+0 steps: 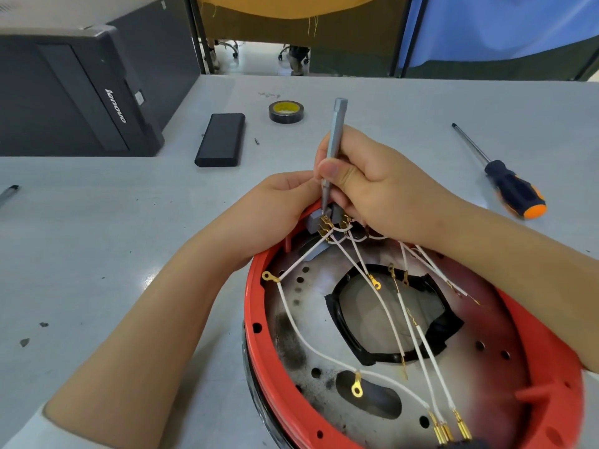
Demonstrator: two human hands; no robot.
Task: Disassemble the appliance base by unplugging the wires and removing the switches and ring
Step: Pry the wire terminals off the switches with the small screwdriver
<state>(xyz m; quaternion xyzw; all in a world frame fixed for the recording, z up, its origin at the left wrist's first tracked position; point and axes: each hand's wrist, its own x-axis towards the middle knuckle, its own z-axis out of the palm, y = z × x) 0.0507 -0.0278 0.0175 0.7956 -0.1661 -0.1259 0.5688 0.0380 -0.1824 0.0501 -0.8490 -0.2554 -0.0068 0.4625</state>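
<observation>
The right hand [366, 186] is curled round a slim grey screwdriver [334, 147], thumb and fingers pinching its shaft, with the tip set down on the grey switches [321, 218] at the far rim of the appliance base [405, 367]. The left hand [275, 209] lies just beside it, fingers bent over the rim and touching the switch block, though what they actually grip is hidden. Nearer the person than both hands, the red ring [272, 377] of the base encloses a scorched metal plate, and white wires [382, 306] fan from the switches under the right hand down across it, ending in brass ring and spade terminals. The base sits on the grey counter [113, 254]. Right of the right hand and well apart lies a larger screwdriver with a black and orange handle [515, 192]. Beyond the hands lie a black rectangular case [221, 139] and a roll of black tape [286, 111]. Farther left stands a dark Lenovo computer case [74, 92].
</observation>
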